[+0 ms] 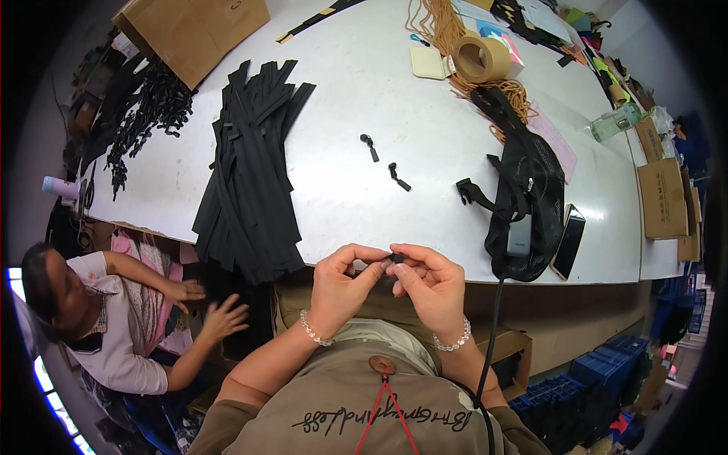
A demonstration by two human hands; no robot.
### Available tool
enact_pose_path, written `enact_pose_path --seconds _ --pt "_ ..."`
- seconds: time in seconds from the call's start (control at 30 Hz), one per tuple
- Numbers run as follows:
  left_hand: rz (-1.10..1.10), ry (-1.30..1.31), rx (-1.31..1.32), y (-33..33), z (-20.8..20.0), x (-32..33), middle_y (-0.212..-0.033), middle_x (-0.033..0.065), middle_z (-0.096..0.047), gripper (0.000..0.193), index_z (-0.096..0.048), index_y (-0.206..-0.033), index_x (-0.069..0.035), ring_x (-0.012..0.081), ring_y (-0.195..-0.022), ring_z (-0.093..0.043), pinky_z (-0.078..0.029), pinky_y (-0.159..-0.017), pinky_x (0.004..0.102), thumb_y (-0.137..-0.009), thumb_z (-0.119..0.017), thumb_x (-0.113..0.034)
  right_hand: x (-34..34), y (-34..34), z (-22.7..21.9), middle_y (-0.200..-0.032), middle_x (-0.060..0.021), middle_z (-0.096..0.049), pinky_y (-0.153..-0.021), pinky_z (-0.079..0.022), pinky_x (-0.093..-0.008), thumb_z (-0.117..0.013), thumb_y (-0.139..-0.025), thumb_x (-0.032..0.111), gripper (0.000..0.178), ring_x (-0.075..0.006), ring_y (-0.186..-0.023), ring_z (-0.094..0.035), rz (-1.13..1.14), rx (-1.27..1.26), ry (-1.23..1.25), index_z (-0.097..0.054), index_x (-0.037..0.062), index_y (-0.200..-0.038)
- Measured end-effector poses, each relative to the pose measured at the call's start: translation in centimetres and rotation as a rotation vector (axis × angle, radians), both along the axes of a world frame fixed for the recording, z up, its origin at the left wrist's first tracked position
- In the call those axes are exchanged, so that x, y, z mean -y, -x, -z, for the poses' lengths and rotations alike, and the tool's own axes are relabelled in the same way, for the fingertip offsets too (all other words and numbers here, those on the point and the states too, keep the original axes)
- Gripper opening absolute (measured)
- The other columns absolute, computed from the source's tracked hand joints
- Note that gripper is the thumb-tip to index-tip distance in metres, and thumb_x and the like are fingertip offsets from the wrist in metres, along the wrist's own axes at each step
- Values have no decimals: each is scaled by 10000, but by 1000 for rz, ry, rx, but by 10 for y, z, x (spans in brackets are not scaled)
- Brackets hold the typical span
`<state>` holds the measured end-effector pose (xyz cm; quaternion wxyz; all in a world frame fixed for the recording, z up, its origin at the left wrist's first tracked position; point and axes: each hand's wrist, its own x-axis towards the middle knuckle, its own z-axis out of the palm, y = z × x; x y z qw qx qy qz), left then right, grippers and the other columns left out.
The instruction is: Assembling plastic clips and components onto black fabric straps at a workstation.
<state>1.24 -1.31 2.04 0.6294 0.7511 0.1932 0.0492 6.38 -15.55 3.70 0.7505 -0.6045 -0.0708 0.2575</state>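
Note:
My left hand (350, 277) and my right hand (431, 287) meet just over the table's near edge, fingertips pinched together. Between them is a small black piece (396, 258), mostly covered by the fingers, so its exact kind is hidden. Farther out on the white table (341, 205) lie two small black pieces, each with a rounded knob and a short flat tab: one farther away (369, 148) and one nearer (399, 177). To the left of my hands, a thick bundle of flat black straps (250, 174) reaches the near edge.
A black mesh bag (542, 174) with a buckle and cable lies right, beside a phone (569, 243). Behind it are a tape roll (483, 59) and tan cord (436, 26). Small black parts (155, 98) are heaped far left near a cardboard box (193, 34). A co-worker (114, 318) sits left.

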Motion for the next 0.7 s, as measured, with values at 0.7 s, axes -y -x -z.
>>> enact_pose_path --seconds 0.7 --pt "-13 127 128 12 -2 4 -718 2 -601 53 -616 -791 6 36 -642 -533 -435 -574 186 -786 -661 -23 -4 19 31 -847 -17 -585 -539 -418 -182 -523 -910 77 216 -54 -641 -506 111 -267 -329 -594 -18 -1092"
